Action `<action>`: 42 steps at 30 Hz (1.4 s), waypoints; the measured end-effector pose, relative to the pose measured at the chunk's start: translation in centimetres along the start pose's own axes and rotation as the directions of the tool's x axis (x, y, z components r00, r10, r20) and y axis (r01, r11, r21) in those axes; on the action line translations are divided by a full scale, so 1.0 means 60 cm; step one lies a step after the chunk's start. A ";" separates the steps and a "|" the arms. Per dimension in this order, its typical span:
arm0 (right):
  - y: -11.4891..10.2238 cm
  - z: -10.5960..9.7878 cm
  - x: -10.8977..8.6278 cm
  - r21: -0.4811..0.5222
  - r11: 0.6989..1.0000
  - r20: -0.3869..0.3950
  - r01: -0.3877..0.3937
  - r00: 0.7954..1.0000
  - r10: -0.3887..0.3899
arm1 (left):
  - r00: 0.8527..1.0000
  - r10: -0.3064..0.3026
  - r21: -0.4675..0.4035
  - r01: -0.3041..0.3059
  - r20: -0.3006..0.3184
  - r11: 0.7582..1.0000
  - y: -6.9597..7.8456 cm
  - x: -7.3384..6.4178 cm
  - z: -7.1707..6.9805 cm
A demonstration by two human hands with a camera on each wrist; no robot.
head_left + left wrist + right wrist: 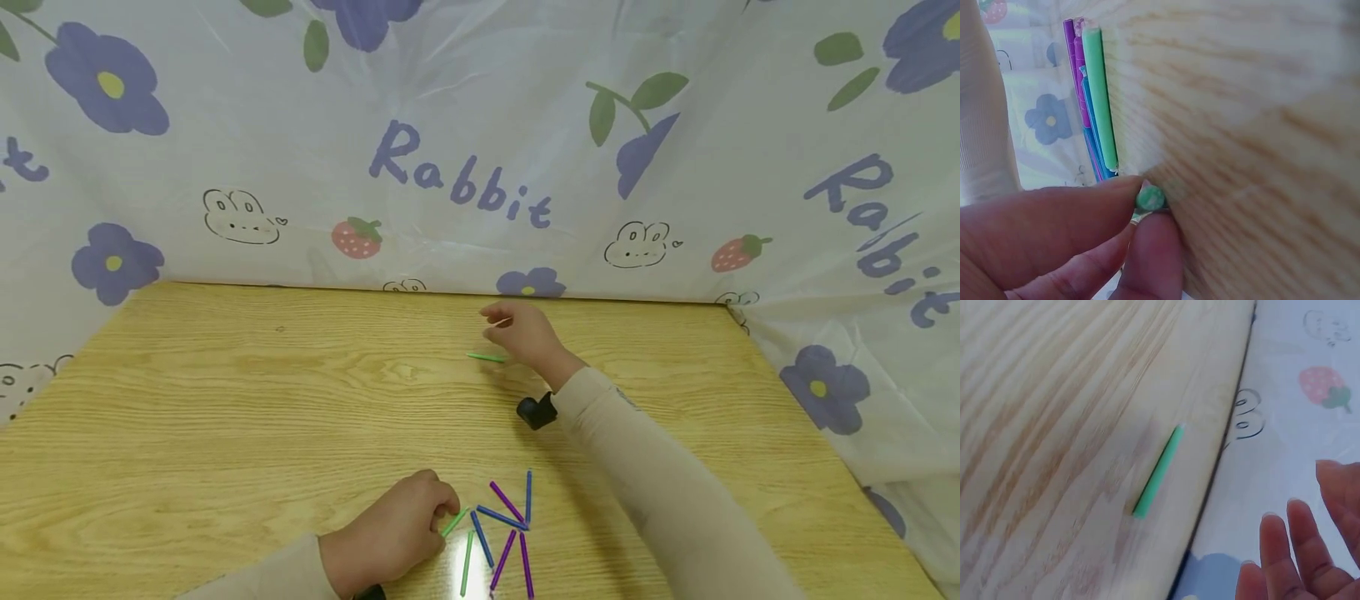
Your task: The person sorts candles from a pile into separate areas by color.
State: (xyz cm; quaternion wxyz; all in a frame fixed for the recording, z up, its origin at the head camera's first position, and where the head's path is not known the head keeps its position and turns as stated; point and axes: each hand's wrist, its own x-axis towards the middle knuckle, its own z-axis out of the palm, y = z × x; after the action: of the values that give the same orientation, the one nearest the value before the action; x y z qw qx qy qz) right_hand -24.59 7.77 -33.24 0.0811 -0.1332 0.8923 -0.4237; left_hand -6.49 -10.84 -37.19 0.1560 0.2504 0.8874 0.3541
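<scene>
Between thumb and finger, my left hand [401, 525] pinches a thin green stick [453, 522] low over the table; its round end [1150, 198] faces the left wrist camera. My right hand [525, 336] hovers near the table's far side with its fingers loosely bent and nothing in them. Just beside it, apart from the fingers, a second green stick [1159, 472] lies on the wood. Right of my left hand lies a group of sticks: another green stick [467, 564], several blue sticks [528, 497] and several purple sticks [527, 564], some touching at their ends.
The wooden table [262, 400] reaches back to a white patterned sheet [450, 108] hanging behind it. More of the sheet hangs along the left and right sides. A black wrist device [537, 411] sits under the right sleeve [660, 492].
</scene>
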 end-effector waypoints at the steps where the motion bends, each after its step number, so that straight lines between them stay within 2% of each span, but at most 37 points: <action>1: -0.001 -0.001 -0.003 0.005 1.000 -0.006 0.004 1.000 -0.004 | 1.000 -0.001 -0.001 0.001 -0.001 1.000 0.000 0.000 0.000; 6: -0.009 -0.003 -0.020 0.020 1.000 -0.033 0.021 0.999 -0.020 | 1.000 0.006 0.001 -0.006 -0.012 1.000 -0.001 -0.001 0.002; 12: -0.017 -0.006 -0.039 0.051 0.998 -0.026 0.039 0.999 -0.037 | 1.000 0.013 0.010 -0.013 -0.015 1.000 0.000 -0.001 0.001; 18: -0.018 -0.005 -0.061 0.027 0.998 -0.020 0.051 0.999 -0.051 | 1.000 0.008 -0.001 -0.009 -0.004 1.000 0.002 0.001 -0.001; 25: -0.015 -0.001 -0.081 0.017 0.999 -0.017 0.050 0.999 -0.050 | 1.000 0.011 0.004 -0.011 -0.004 1.000 0.003 0.001 -0.002; 36: -0.006 0.010 -0.117 0.036 0.998 0.016 0.050 0.999 -0.050 | 1.000 -0.024 -0.024 0.023 -0.003 0.999 0.004 0.001 -0.001; 42: 0.001 0.013 -0.134 0.043 0.998 0.017 0.049 0.999 -0.050 | 1.000 -0.015 -0.014 0.014 -0.008 1.000 0.003 0.000 0.000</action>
State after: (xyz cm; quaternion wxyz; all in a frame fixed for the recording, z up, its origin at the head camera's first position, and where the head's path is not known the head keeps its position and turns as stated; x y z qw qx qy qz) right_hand -16.73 9.69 -33.56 0.0815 -0.1572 0.8787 -0.4433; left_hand -6.45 -10.73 -37.06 0.1567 0.2414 0.8874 0.3602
